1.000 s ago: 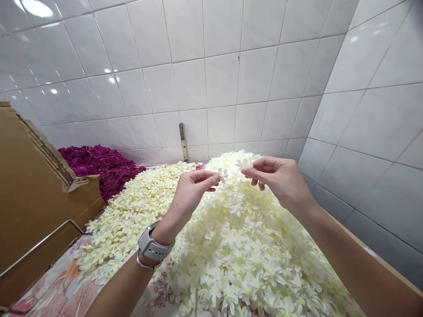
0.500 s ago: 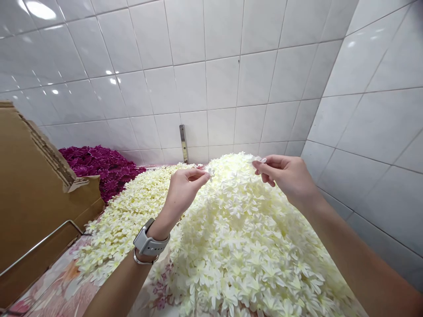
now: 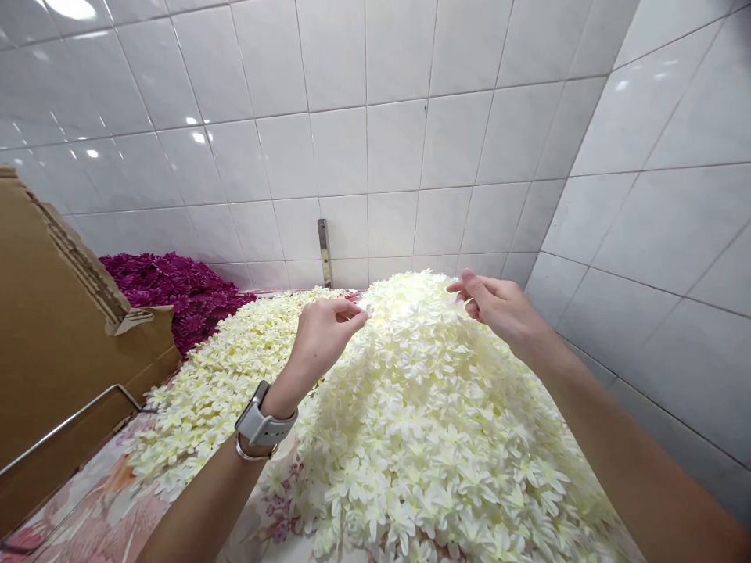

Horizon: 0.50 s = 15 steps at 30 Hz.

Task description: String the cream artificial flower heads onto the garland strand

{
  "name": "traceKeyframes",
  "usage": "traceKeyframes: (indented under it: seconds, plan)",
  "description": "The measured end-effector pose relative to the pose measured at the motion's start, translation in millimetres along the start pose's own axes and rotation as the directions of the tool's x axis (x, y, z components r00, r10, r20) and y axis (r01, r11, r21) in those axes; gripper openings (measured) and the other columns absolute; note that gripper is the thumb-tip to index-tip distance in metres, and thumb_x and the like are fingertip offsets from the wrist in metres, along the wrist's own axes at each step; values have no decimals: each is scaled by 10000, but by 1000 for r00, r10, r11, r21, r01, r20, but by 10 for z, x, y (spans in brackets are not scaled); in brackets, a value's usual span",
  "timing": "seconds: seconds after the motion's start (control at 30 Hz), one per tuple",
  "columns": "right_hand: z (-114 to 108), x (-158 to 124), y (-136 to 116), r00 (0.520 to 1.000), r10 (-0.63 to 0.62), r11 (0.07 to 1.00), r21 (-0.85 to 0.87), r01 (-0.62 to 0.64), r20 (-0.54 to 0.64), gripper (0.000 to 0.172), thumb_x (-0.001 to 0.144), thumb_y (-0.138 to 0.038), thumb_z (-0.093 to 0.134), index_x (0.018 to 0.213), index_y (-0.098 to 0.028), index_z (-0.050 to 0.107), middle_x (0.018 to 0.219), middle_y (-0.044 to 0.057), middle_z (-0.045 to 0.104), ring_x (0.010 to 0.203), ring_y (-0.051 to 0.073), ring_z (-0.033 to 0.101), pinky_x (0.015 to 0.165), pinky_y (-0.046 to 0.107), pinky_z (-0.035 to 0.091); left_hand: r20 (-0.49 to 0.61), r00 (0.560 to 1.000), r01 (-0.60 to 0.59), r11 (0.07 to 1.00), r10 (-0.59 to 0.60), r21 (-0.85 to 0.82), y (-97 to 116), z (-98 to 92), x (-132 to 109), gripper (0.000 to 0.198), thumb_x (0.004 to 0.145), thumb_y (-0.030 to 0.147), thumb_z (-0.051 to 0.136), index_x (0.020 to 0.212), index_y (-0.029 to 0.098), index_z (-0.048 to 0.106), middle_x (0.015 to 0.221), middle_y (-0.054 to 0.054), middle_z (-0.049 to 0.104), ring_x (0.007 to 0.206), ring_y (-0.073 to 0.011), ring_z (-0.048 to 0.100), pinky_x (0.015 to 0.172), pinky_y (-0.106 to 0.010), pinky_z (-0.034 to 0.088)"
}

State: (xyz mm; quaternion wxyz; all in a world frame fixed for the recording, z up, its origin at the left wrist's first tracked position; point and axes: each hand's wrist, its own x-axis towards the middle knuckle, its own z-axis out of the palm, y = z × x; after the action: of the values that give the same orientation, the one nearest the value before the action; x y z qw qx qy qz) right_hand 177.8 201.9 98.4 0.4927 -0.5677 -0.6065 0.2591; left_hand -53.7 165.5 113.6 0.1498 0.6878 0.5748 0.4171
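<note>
A tall heap of white flowers [image 3: 411,422] with pale yellow centres spreads in front of me. Over its left side is my left hand [image 3: 329,332], thumb and forefinger pinched together. A small white flower [image 3: 368,310] shows only partly at those fingertips and blends into the heap behind. My right hand [image 3: 496,309] hovers by the heap's upper right, with the thumb raised apart from the bent fingers. Nothing shows between them. On my left wrist are a pale-strapped watch [image 3: 264,418] and a thin bracelet [image 3: 253,452].
A lower spread of smaller white flowers [image 3: 235,375] lies to the left, with purple flowers [image 3: 181,297] behind. A cardboard box [image 3: 59,313] and metal wire [image 3: 70,426] stand at the left. Tiled walls [image 3: 393,148] rise behind and right; a metal strip [image 3: 325,254] leans there.
The white flower in my right hand's fingertips is gone from them, and the thumb has lifted away from the fingers. My left hand stays pinched, shifted very slightly left.
</note>
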Motion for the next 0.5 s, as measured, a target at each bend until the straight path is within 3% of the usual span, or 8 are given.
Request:
traceKeyframes:
  seconds: [0.1, 0.23, 0.33, 0.4, 0.5]
  plan:
    - [-4, -28, -51, 1000, -10, 997, -71, 9, -15, 512, 807, -608, 411, 872, -161, 653, 866, 69, 608, 639, 132, 506, 604, 271, 391, 14, 1000, -13, 999, 13, 30, -12, -7, 17, 173, 728, 278, 590, 677, 167, 713, 750, -35, 730, 741, -186, 662, 649, -264, 453]
    - [-7, -113, -160, 984, -84, 975, -218, 48, -158, 340, 809, -457, 465, 857, -176, 651, 750, 54, 609, 651, 165, 531, 592, 282, 382, 59, 998, -40, 993, 34, 110, -65, -23, 39, 148, 720, 269, 611, 659, 172, 705, 744, -37, 728, 724, -190, 659, 637, -275, 459]
    - [-12, -175, -205, 961, -147, 973, -211, 97, -233, 297, 793, -428, 490, 806, -176, 647, 683, 45, 598, 648, 172, 538, 581, 284, 380, 138, 987, -108, 981, 86, 160, -124, -69, 64, 183, 680, 332, 675, 759, 172, 715, 839, -54, 730, 752, -205, 656, 650, -293, 474]
    - [-15, -201, -208, 949, -175, 973, -190, 128, -261, 262, 781, -401, 507, 787, -181, 650, 664, 35, 599, 645, 165, 543, 573, 277, 380, 156, 981, -139, 974, 112, 178, -149, -151, 83, 272, 667, 365, 696, 855, 169, 710, 937, -70, 720, 800, -213, 653, 674, -304, 485]
    - [-15, -234, -216, 926, -226, 969, -168, 182, -303, 212, 763, -349, 526, 781, -188, 663, 650, 20, 608, 608, 142, 546, 534, 256, 371, 92, 992, -102, 977, 86, 185, -145, -379, 91, 288, 718, 379, 657, 904, 164, 703, 983, -83, 712, 832, -206, 653, 700, -306, 497]
